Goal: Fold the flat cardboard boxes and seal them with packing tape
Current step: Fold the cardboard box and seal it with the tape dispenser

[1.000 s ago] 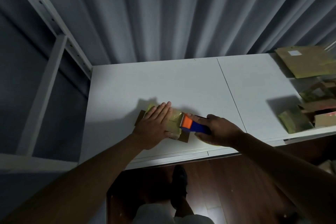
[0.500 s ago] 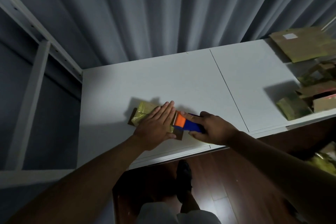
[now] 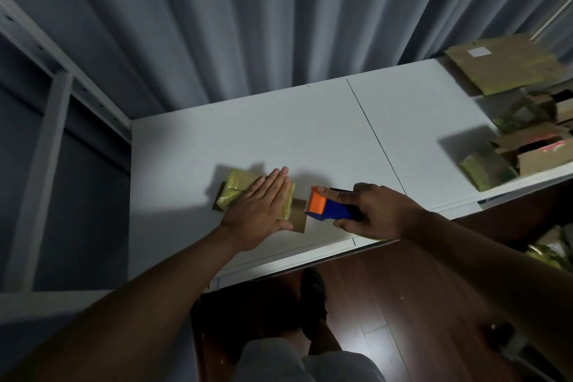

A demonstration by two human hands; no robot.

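Inspection finding: 1 small cardboard box [image 3: 297, 215] is lying on the white table [image 3: 279, 133], near its front edge and left of the seam between the 2 tabletop panels. Its top is showing a glossy yellowish covering, apparently tape, running from the left end to just short of the right end, where a strip of bare brown card is showing.

The left hand [image 3: 263, 208] is lying flat on the box, fingers straight and together, pressing down and gripping nothing. The right hand [image 3: 376, 211] is curling around the blue handle of a tape dispenser [image 3: 328, 206], with the index finger extended along its top. The dispenser's orange cutter end is pointing toward the box and sitting just beside its right end; whether a strip of tape is joining the 2 cannot be told in this dim light.

Judged progress: this box appears folded and largely taped, with the run at or near the cut-off stage. Smoothing the tape end down appears to be what is left here.

Outstanding work: a flat cardboard sheet [image 3: 508, 63] is lying at the far right of the table, and several other boxes [image 3: 533, 149] are piled at the right edge, some with flaps standing open. How many are sealed cannot be determined.
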